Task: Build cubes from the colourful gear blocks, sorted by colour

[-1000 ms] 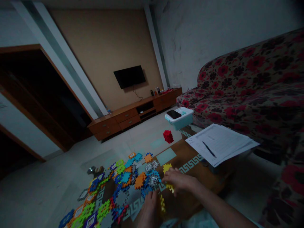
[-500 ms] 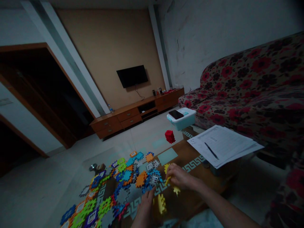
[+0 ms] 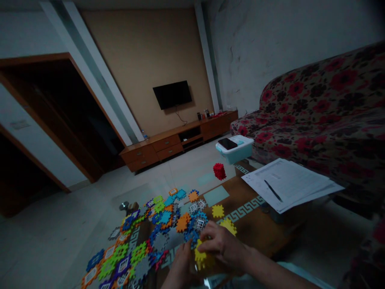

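Both my hands meet low in the picture over yellow toothed puzzle tiles (image 3: pixel 201 257). My right hand (image 3: pixel 221 247) curls its fingers over the top of the yellow tiles. My left hand (image 3: pixel 182 269) comes up from below and grips them from the left side. Two more yellow tiles (image 3: pixel 218 211) lie on the wooden table (image 3: pixel 255 224) just beyond my right hand. A wide spread of coloured tiles (image 3: pixel 156 228), blue, orange, green, purple and grey, covers the table to the left.
A red block cube (image 3: pixel 219 171) stands farther back on the table. Papers with a pen (image 3: pixel 288 184) lie at the right. A light blue bin with a phone on its lid (image 3: pixel 235 147) sits by the floral sofa (image 3: pixel 325 116). A TV and low cabinet line the far wall.
My right hand has drawn back toward me and joined my left hand on the yellow tiles. Two yellow tiles it covered now lie exposed. The view has shifted slightly.
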The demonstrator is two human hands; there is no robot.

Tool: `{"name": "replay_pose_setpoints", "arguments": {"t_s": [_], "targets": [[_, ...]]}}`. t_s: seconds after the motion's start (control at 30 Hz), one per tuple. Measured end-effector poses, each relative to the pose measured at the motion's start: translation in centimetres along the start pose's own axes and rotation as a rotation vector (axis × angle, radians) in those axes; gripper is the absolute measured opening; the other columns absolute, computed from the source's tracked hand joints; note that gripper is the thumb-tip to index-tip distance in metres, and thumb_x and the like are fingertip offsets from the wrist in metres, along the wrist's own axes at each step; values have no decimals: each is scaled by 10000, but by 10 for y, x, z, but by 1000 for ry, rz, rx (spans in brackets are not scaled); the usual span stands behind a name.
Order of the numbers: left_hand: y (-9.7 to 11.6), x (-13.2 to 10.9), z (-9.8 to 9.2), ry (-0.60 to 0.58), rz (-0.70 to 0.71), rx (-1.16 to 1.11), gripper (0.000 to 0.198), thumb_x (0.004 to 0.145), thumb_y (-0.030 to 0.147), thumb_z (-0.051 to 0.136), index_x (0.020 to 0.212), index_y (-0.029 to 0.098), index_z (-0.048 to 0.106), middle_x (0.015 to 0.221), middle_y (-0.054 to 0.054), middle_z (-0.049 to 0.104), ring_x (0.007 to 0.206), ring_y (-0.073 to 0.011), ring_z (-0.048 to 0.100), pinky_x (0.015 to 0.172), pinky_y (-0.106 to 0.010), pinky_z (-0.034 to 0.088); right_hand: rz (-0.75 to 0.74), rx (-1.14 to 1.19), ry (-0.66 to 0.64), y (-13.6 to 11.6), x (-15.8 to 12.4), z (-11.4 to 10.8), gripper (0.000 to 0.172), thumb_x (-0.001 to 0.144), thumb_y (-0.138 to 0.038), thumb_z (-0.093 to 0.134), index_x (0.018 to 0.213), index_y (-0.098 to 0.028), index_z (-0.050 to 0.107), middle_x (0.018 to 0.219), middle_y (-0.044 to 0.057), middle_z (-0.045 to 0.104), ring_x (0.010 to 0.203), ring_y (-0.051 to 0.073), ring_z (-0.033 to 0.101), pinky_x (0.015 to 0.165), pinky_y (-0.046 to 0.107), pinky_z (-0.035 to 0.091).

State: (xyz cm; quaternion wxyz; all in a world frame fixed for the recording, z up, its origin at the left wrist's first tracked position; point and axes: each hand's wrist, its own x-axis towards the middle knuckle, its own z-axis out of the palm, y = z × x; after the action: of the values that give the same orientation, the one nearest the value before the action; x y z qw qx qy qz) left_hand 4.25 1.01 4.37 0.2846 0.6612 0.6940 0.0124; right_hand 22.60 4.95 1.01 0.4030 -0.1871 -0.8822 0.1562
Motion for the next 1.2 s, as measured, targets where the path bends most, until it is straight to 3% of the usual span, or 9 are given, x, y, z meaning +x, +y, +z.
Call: {"name": "replay_pose_setpoints", "arguments": {"t_s": [0.13, 0.23, 0.37, 0.47, 0.57, 0.7, 0.8, 1.0, 1.2], "targets": [[-6, 3, 1, 120, 115, -134, 1014, 444, 74, 734, 1390, 22, 373, 1433, -236, 435, 1355, -310, 387, 1149, -369, 284, -21, 25, 25, 3, -2, 11, 202, 920, -222, 502, 946, -231, 703, 932, 65, 652, 886, 188, 530, 742, 316, 441], [-14, 4, 1, 156, 272, -295, 951, 504, 139, 717, 1395, 91, 388, 1427, -190, 471, 1332, -301, 427, 1136, -393, 312, -16, 90, 68, 3, 1, 17, 178, 891, -192, 541, 933, -226, 710, 916, 59, 662, 906, 192, 547, 764, 324, 453], [-23, 7, 4, 126, 392, -332, 892, 560, 267, 735, 1388, 175, 415, 1398, -148, 523, 1271, -303, 494, 1088, -411, 369, 91, 177, 46, 4, 2, 0, 326, 828, -85, 548, 1073, -248, 688, 1049, 48, 675, 985, 190, 562, 854, 345, 463], [-20, 10, 9, 146, 314, -143, 911, 550, 281, 754, 1393, 186, 424, 1393, -149, 526, 1265, -306, 488, 1077, -398, 359, 359, 155, 42, 16, -4, -29, 474, 768, -16, 553, 1177, -237, 646, 1129, 60, 657, 1072, 202, 542, 945, 372, 438], [-7, 10, 13, 132, 162, 88, 970, 517, 211, 743, 1420, 189, 390, 1398, -147, 517, 1294, -330, 443, 1066, -440, 337, 522, 102, -93, 34, -15, -51, 474, 687, -38, 666, 1124, -221, 679, 1088, 58, 667, 1078, 227, 535, 961, 375, 425], [11, 6, 12, 95, 85, 219, 1012, 491, 169, 720, 1436, 209, 361, 1411, -126, 506, 1304, -334, 420, 1030, -453, 347, 538, 29, -366, 49, -28, -52, 655, 586, -95, 781, 1207, -248, 640, 1210, 59, 619, 1133, 258, 495, 963, 373, 400], [17, 3, 11, 99, 76, 261, 984, 515, 150, 676, 1441, 213, 352, 1403, -128, 510, 1290, -330, 432, 1020, -455, 350, 514, -58, -449, 48, -29, -46, 643, 601, -91, 770, 1202, -277, 633, 1214, 45, 604, 1144, 271, 470, 947, 382, 383], [14, -1, 9, 106, 94, 223, 982, 540, 243, 727, 1445, 212, 347, 1432, -138, 472, 1323, -343, 398, 1038, -458, 346, 505, -147, -451, 38, -26, -50, 480, 676, -64, 653, 1122, -242, 654, 1100, 56, 613, 1070, 265, 484, 914, 397, 377], [8, 10, -13, 366, 260, 142, 588, 806, 370, 517, 1367, 202, 464, 1418, -142, 481, 1329, -312, 413, 1033, -460, 383, 553, -93, -386, 45, -30, -54, 585, 712, -131, 631, 1281, -242, 549, 1210, 72, 554, 1159, 260, 434, 1010, 406, 342]]}}
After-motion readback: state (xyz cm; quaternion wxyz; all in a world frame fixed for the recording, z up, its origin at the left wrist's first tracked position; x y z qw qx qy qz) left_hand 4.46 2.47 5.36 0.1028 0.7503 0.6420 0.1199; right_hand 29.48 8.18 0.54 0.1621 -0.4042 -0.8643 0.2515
